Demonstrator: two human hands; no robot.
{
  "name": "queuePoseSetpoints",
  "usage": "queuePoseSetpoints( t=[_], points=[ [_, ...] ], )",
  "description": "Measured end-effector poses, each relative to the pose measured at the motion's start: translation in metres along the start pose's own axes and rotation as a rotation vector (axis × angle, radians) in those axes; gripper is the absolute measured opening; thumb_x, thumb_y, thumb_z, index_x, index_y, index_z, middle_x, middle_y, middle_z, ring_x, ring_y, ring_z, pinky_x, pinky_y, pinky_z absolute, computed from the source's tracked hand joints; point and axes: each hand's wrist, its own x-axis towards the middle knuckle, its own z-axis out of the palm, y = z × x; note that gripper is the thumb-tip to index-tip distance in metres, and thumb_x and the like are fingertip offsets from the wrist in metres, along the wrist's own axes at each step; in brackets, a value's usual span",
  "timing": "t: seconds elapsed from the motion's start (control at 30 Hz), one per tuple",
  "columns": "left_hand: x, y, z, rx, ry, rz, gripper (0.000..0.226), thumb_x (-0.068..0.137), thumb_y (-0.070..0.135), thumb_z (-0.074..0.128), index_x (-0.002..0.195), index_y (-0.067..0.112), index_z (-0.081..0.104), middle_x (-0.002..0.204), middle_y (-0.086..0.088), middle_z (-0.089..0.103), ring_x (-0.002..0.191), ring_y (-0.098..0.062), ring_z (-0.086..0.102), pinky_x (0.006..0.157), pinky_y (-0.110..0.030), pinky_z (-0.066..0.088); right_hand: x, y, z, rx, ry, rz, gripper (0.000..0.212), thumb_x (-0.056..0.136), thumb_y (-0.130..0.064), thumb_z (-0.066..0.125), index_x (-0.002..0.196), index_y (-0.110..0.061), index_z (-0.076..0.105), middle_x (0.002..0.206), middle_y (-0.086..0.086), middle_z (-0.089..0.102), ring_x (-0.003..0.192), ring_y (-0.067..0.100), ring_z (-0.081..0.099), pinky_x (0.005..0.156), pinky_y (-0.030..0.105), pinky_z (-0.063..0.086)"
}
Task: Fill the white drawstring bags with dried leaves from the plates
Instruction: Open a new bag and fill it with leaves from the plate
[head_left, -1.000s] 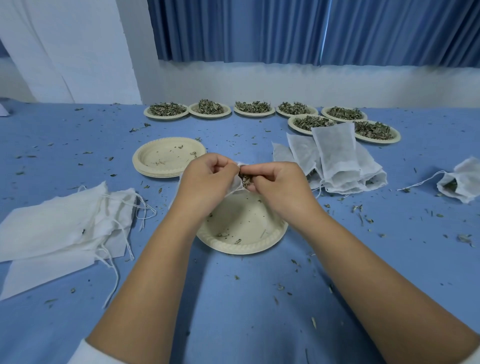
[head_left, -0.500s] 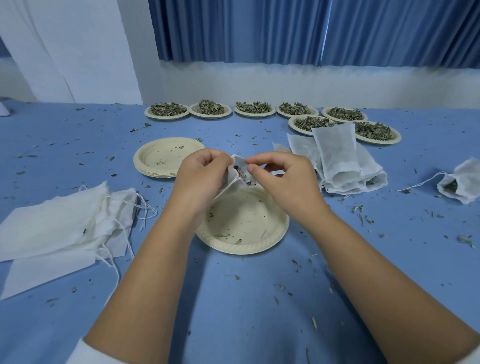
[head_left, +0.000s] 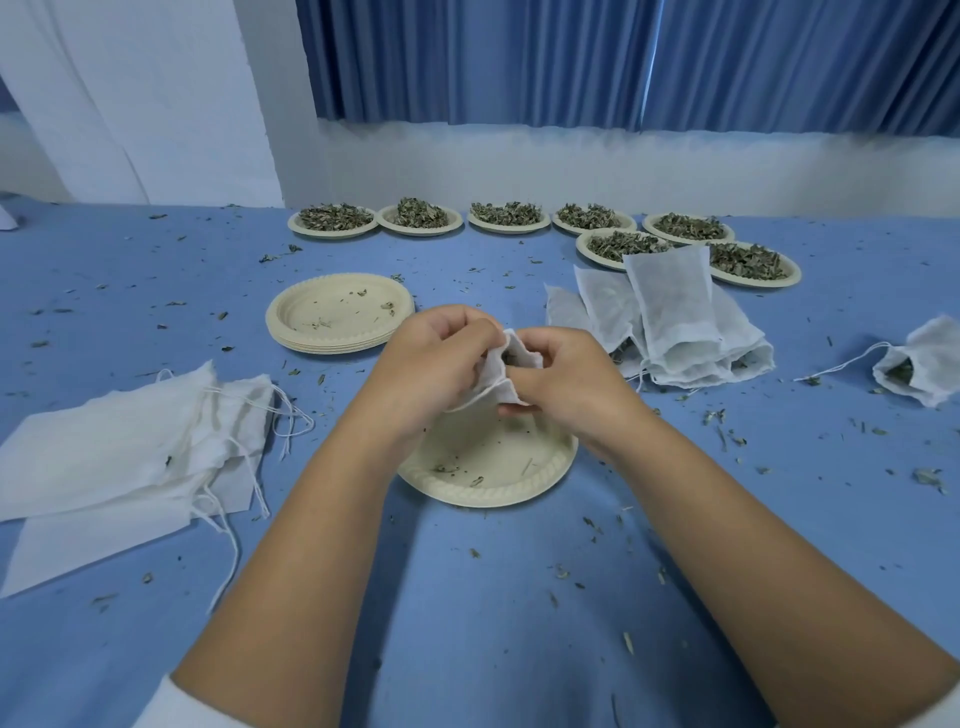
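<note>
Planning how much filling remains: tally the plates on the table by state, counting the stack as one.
Plates heaped with dried leaves: 7
Nearly bare single plate, nearest the camera: 1
Stack of emptied plates: 1
Total: 9

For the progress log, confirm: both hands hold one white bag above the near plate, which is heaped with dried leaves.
Not heaped: the head view shows the near plate holding only a few crumbs. The left hand and right hand do hold one white bag above it.
</note>
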Motion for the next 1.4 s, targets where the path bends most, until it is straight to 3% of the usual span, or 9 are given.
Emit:
queuePoseSetpoints(
  t=[0.13,0.23,0.37,0.53,0.67,0.8,1.0,1.27,1.4],
  points=[
    [-0.004,0.001,0.008,0.025,-0.086,0.006,0.012,0.091,0.0,0.049,0.085,0.001,0.059,0.04,0.012,0.047,0.031,0.001,0.044,0.036,-0.007,0.032,0.0,0.003,0.003,-0.321,0.181,-0.057,0.019,0.078,-0.002,0.068,0.067,-0.016,0.065,0.049,-0.015,0.051,0.045,-0.005,0.044,0.047,0.009,0.036],
    [-0.004,0.001,0.008,0.024,-0.021,0.003,0.013,0.091,0.001,0.047,0.082,0.004,0.056,0.039,0.013,0.048,0.03,0.001,0.041,0.035,-0.008,0.03,0.0,0.002,0.002,-0.253,0.134,-0.054,0.027,0.081,-0.005,0.07,0.06,-0.017,0.058,0.048,-0.014,0.047,0.044,-0.004,0.042,0.044,0.007,0.034],
    [0.004,-0.001,-0.002,-0.047,0.133,-0.054,0.012,0.089,0.008,0.051,0.08,0.01,0.059,0.043,0.009,0.042,0.035,-0.004,0.031,0.036,-0.013,0.026,0.0,-0.008,-0.007,0.168,-0.123,0.106,0.017,0.092,-0.006,0.058,0.089,0.007,0.069,0.074,0.007,0.06,0.069,0.009,0.062,0.069,0.021,0.057],
    [0.006,-0.003,-0.007,-0.106,0.198,-0.077,0.02,0.09,0.01,0.052,0.07,0.016,0.053,0.043,0.01,0.035,0.034,-0.005,0.026,0.036,-0.014,0.022,0.002,-0.012,-0.02,0.295,-0.231,0.231,0.026,0.09,0.005,0.054,0.113,0.017,0.061,0.118,0.025,0.066,0.112,0.034,0.064,0.082,0.027,0.058],
    [0.006,-0.004,-0.007,-0.098,0.168,-0.08,0.021,0.089,0.01,0.053,0.069,0.016,0.053,0.044,0.01,0.036,0.035,-0.005,0.026,0.036,-0.014,0.022,0.001,-0.007,-0.019,0.208,-0.205,0.199,0.025,0.089,0.007,0.06,0.111,0.002,0.069,0.096,0.006,0.073,0.084,0.012,0.071,0.072,0.015,0.055],
    [0.004,-0.003,-0.005,-0.074,0.093,-0.087,0.023,0.089,0.009,0.052,0.068,0.016,0.055,0.045,0.009,0.043,0.035,-0.004,0.029,0.036,-0.013,0.025,0.002,-0.005,-0.014,0.047,-0.063,0.151,0.031,0.085,-0.008,0.073,0.116,-0.008,0.068,0.079,-0.003,0.07,0.062,0.009,0.067,0.057,0.014,0.051],
    [0.002,-0.003,0.0,-0.006,0.036,-0.066,0.018,0.089,0.009,0.052,0.073,0.014,0.057,0.043,0.01,0.042,0.034,-0.003,0.032,0.035,-0.013,0.026,0.0,-0.004,-0.008,-0.076,0.039,0.047,0.003,0.085,-0.008,0.07,0.085,-0.009,0.073,0.06,-0.006,0.063,0.049,0.006,0.055,0.053,0.017,0.048],
    [-0.001,-0.008,0.016,0.141,-0.06,-0.033,0.011,0.088,0.012,0.054,0.081,0.01,0.063,0.044,0.014,0.048,0.034,0.002,0.039,0.041,-0.009,0.033,0.003,0.002,0.001,-0.243,0.225,0.012,0.032,0.078,0.01,0.056,0.062,-0.017,0.059,0.056,-0.005,0.055,0.038,-0.005,0.045,0.041,0.009,0.035],
    [0.001,-0.01,0.018,0.109,0.038,-0.027,0.013,0.088,0.012,0.051,0.079,0.015,0.059,0.049,0.013,0.053,0.039,-0.001,0.041,0.043,-0.013,0.034,0.001,0.002,-0.002,-0.134,0.115,0.028,0.023,0.084,0.001,0.059,0.067,-0.015,0.06,0.05,-0.011,0.055,0.043,-0.002,0.05,0.045,0.011,0.038]
  ],
)
